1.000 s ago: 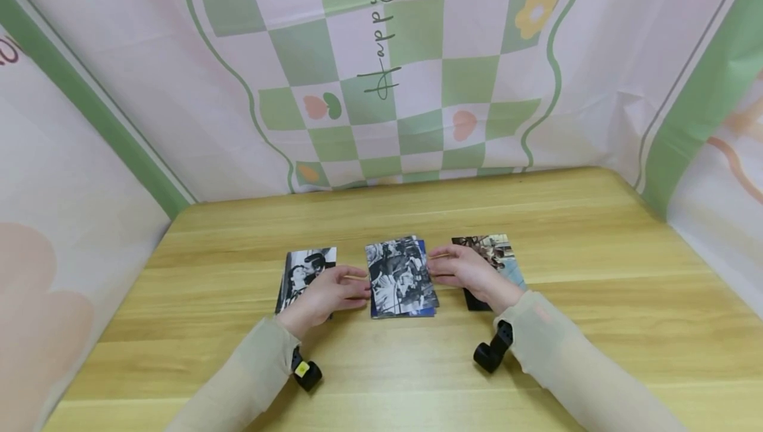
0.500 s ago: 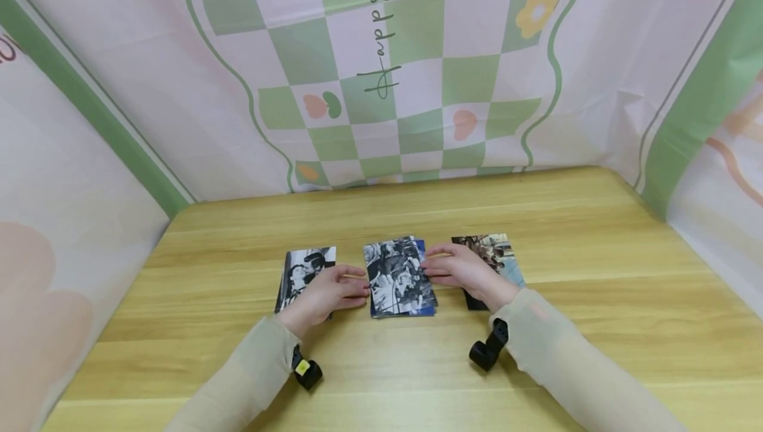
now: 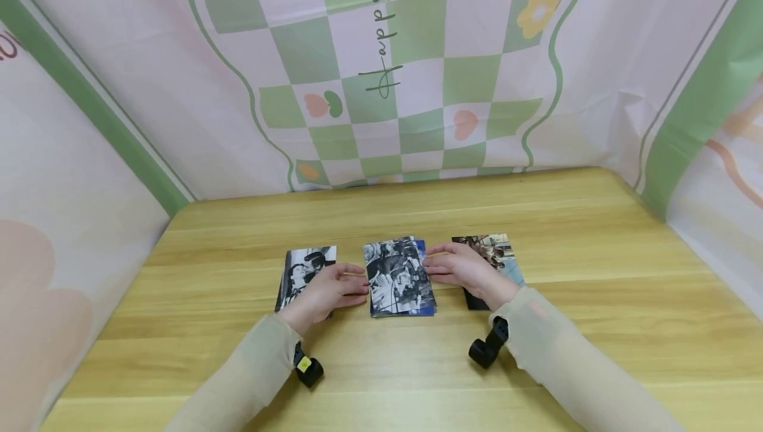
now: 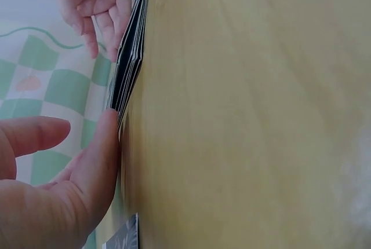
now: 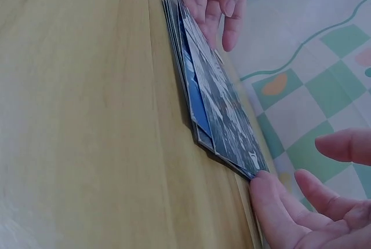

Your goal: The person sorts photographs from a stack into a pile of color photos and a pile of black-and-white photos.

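Between my two hands lies a small stack of photo cards (image 3: pixel 395 277), a black-and-white picture on top. The stack is slightly uneven, and a card with a blue edge shows below the top one. My left hand (image 3: pixel 334 291) rests its fingertips at the stack's left edge, fingers extended. On the other side, the fingertips of my right hand (image 3: pixel 463 269) touch the right edge, fingers also extended. In the right wrist view, the card edges (image 5: pixel 194 101) look fanned out of line. Neither hand curls round the cards.
A black-and-white photo card (image 3: pixel 298 271) lies left of the stack, partly under my left hand. To the right, a colour photo card (image 3: pixel 499 254) is partly covered by my right hand. Patterned cloth (image 3: pixel 417 87) hangs behind the wooden table (image 3: pixel 381 379).
My right hand has moved slightly left against the stack, and the top card has shifted a little left. My left hand has stayed almost in place.
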Available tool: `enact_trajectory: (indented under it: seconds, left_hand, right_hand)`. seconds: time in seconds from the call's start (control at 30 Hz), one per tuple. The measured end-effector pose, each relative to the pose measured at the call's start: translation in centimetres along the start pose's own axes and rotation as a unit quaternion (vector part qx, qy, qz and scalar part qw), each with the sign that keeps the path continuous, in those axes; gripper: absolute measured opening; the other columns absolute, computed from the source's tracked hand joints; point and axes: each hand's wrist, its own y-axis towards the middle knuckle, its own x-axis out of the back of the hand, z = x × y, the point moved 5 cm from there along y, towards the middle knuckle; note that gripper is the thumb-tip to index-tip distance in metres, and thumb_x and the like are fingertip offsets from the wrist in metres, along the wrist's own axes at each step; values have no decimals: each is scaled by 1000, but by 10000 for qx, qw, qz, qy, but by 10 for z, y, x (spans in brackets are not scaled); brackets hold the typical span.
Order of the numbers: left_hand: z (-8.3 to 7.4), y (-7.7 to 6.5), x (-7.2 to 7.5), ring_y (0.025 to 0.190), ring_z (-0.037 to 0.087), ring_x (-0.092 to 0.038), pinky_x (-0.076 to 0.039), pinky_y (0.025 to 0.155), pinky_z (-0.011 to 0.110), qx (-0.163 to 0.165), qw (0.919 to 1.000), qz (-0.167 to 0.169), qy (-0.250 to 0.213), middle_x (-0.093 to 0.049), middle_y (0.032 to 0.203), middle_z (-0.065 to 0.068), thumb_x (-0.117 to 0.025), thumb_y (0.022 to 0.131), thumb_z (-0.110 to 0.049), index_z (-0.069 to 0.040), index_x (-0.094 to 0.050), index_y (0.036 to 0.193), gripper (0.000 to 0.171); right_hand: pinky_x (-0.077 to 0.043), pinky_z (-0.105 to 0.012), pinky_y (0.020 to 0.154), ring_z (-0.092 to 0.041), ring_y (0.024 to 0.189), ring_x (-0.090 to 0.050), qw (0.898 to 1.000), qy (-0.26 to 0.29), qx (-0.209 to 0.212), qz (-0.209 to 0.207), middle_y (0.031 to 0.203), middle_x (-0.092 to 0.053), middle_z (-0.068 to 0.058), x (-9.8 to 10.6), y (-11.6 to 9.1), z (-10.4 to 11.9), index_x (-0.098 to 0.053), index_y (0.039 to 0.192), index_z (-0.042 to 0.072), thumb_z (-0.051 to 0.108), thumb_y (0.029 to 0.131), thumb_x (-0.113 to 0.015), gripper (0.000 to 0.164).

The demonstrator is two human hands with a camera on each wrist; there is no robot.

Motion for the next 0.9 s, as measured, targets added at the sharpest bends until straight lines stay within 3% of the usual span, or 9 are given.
enact_trajectory:
  seconds: [0.23,0.47,0.73,0.9]
  left_hand:
    - [1,2,2,102,26,-63,-58,87,33,8,9996,-235,122,-53,125,29,-49,94,4,12,-39,136,44]
    - [1,6,3,85,16,-62,-59,82,32,26,9982,-576,188,-56,113,21,-52,89,12,10,-44,134,46]
    - [1,5,1,84,17,-62,-60,79,32,32,9981,-610,94,-57,110,20,-53,88,14,6,-45,134,47]
    - [-1,4,-2,83,17,-62,-60,79,32,-5,9983,-584,42,-59,108,19,-53,87,15,6,-46,134,48]
  right_hand:
    - [-50,-40,101,-35,121,-52,10000,-25,-35,-53,135,-46,-29,-3,1,0,-39,134,-10,10,97,-48,43]
    - [-50,-40,101,-30,117,-56,9999,-154,-25,34,133,-50,-28,-8,2,-1,-39,134,-10,11,97,-47,43]
    - [-48,-43,102,-38,123,-49,9996,-269,-19,80,136,-44,-30,-10,2,-1,-37,136,-10,11,98,-49,46]
    - [-54,-39,95,-37,118,-53,9995,-300,-38,-27,135,-44,-31,-9,1,-1,-35,139,-9,6,97,-49,47]
